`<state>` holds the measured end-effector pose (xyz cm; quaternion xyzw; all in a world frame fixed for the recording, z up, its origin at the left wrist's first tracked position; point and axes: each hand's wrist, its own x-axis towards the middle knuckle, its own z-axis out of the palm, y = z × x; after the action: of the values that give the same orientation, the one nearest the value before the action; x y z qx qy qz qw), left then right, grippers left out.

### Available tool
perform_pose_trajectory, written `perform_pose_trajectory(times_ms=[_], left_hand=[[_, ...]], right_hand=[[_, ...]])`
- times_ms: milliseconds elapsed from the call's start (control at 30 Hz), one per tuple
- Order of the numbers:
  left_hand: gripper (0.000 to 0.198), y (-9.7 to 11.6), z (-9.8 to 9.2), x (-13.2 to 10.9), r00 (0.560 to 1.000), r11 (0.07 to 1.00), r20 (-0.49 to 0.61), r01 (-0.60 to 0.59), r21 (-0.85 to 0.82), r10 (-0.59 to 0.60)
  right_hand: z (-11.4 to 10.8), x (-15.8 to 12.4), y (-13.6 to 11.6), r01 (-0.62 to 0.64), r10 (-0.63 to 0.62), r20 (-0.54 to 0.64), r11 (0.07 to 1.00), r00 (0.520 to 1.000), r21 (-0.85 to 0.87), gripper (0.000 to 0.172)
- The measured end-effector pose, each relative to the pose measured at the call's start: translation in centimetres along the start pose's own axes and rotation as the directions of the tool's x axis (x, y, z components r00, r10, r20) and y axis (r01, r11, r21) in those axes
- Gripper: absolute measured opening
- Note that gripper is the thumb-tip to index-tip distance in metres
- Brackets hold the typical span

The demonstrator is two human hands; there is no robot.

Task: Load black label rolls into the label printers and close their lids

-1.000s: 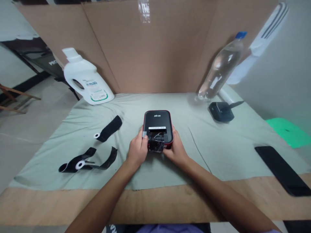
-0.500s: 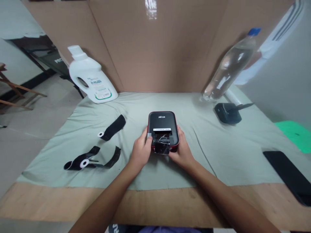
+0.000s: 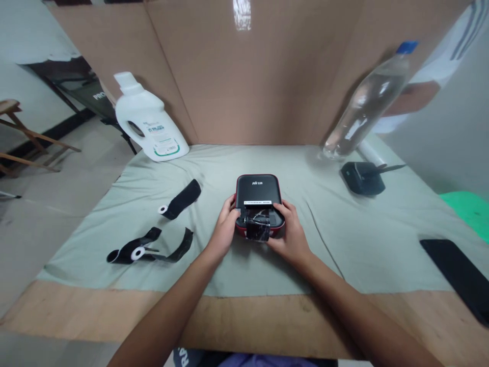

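Observation:
In the middle of the green cloth is a small black label printer (image 3: 258, 189) with a red edge, its lettering upside down to me. A strip of shiny dark paper (image 3: 258, 232) hangs out of its slot toward me. My left hand (image 3: 224, 227) grips the printer's left side, thumb on the top near the corner. Around its right side is my right hand (image 3: 291, 232), with a finger laid on the top beside the slot and the thumb low near the strip's end. The undersides of both hands' grips are hidden.
Black strips (image 3: 181, 200) with small white rolls (image 3: 138, 253) lie to the left. A white detergent bottle (image 3: 155, 127) and a clear water bottle (image 3: 367, 107) lean at the back. On the right are a black device (image 3: 362, 178) and a phone (image 3: 456, 275). Behind the bottle, another person's arm (image 3: 414, 97) shows.
My right hand has shifted up, its finger now on the printer's top. The whole view has slid slightly. The other person's arm shows more.

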<state>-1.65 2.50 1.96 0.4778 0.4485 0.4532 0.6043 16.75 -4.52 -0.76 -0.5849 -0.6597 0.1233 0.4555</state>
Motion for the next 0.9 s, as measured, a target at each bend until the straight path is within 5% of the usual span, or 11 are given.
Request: perform_pose_trajectory(times_ms=[233, 367, 467, 533, 633, 767, 900], left_hand=[[0.060, 0.3, 0.3, 0.3, 0.999, 0.999, -0.030, -0.033, 0.026, 0.034], [0.055, -0.9, 0.3, 0.0, 0.980, 0.977, -0.057, -0.181, 0.110, 0.188], [0.046, -1.7, -0.2, -0.9, 0.867, 0.818, -0.065, -0.437, 0.374, 0.493], [0.041, -1.8, -0.6, -1.6, 0.716, 0.567, 0.090, -0.617, 0.546, 0.693], [0.039, -1.3, -1.0, -2.4, 0.538, 0.264, 0.372, -0.771, 0.579, 0.757], [0.040, -0.8, -0.9, -2.4, 0.500, 0.232, 0.409, -0.804, 0.548, 0.764], [0.041, -0.9, -0.7, -2.3, 0.510, 0.252, 0.392, -0.799, 0.546, 0.766]], right_hand=[[-0.5, 0.2, -0.4, -0.007, 0.009, 0.023, 0.997, 1.000, -0.071, 0.076], [-0.6, 0.2, -0.6, -0.007, 0.010, 0.034, 0.996, 0.999, -0.088, 0.077], [-0.8, 0.2, -0.7, 0.059, -0.057, 0.016, 0.992, 0.998, -0.110, 0.075], [-1.2, 0.4, -0.5, 0.138, -0.139, 0.007, 0.980, 0.990, -0.140, 0.075], [-2.3, 1.4, 0.1, 0.287, -0.279, 0.068, 0.947, 0.958, -0.146, 0.081], [-4.1, 5.0, 1.0, 0.359, -0.347, 0.136, 0.930, 0.928, -0.080, 0.068], [-4.8, 9.0, 0.5, 0.237, -0.226, 0.137, 0.969, 0.965, -0.076, 0.060]])
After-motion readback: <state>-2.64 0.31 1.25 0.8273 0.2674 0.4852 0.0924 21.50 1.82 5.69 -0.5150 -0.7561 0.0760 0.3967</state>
